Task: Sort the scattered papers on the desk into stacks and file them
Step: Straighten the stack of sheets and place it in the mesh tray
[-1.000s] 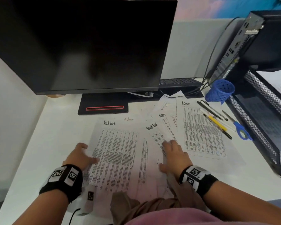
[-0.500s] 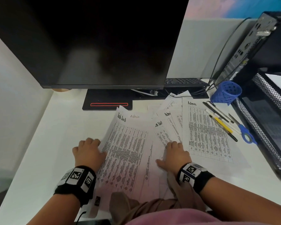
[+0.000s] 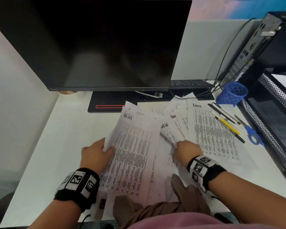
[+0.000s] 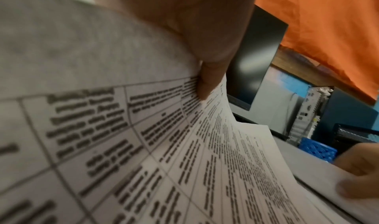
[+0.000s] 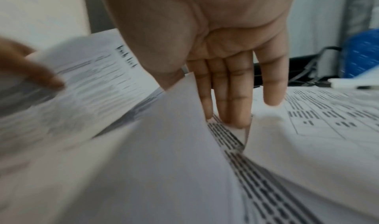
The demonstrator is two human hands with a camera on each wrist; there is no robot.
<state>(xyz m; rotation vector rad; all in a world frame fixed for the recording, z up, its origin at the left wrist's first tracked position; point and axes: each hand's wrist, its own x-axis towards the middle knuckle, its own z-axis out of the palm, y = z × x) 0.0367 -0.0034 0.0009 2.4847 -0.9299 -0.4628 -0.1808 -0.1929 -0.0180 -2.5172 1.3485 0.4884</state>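
Pinching the left edge of the "Task list" sheet [image 3: 130, 151], the left hand [image 3: 96, 154] holds it raised off the desk [image 3: 45, 146]; the head view shows thumb on top, while the left wrist view alone shows the thumb tip [image 4: 207, 84] pressed onto the printed table and the sheet bowed upward. Its long axis runs from the person toward the monitor [image 3: 96, 43], heading at the far end, tilted rightward. The desk left of the sheet is bare to the wall. Right of it, the right hand [image 3: 186, 151] lies flat, fingers [image 5: 235, 97] straight and together, pressing overlapping papers [image 3: 173, 129]; only the right wrist view shows the fingertips tucked between two sheets. Farther right an "Admin" sheet [image 3: 213, 134] lies flat, heading far, just beside pens [image 3: 226, 123] and scissors [image 3: 251, 134], with a mesh tray [image 3: 271, 134] bounding the right edge.
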